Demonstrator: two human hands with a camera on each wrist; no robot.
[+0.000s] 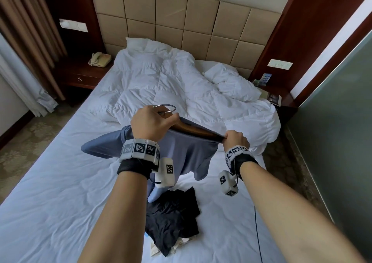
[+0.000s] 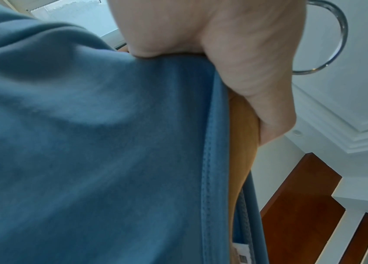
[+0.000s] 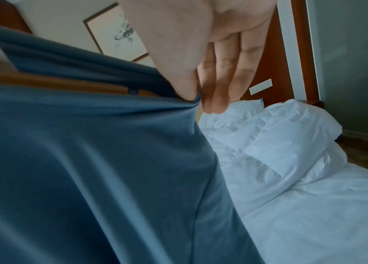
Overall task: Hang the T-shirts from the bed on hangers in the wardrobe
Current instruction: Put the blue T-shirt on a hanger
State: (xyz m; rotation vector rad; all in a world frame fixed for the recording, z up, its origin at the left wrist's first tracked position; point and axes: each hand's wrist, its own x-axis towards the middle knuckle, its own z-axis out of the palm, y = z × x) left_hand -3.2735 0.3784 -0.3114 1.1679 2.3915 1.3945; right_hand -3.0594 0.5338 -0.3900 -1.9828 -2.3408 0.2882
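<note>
A blue T-shirt [image 1: 187,152] hangs over the bed, draped on a wooden hanger [image 1: 193,130] with a metal hook [image 1: 167,106]. My left hand [image 1: 153,122] grips the hanger's top near the hook, fingers curled round the wood [image 2: 243,142] and the shirt's collar [image 2: 210,160]. My right hand [image 1: 235,138] pinches the blue T-shirt [image 3: 110,151] at the hanger's right end [image 3: 88,85], thumb pressed on the cloth. A black T-shirt [image 1: 173,216] lies crumpled on the sheet below my wrists.
White bed [image 1: 60,192] with a rumpled duvet [image 1: 181,85] and pillow [image 1: 231,83] toward the headboard. A nightstand with a phone [image 1: 99,60] stands at the left, another nightstand [image 1: 277,99] at the right. A grey wall [image 1: 332,132] runs along the right.
</note>
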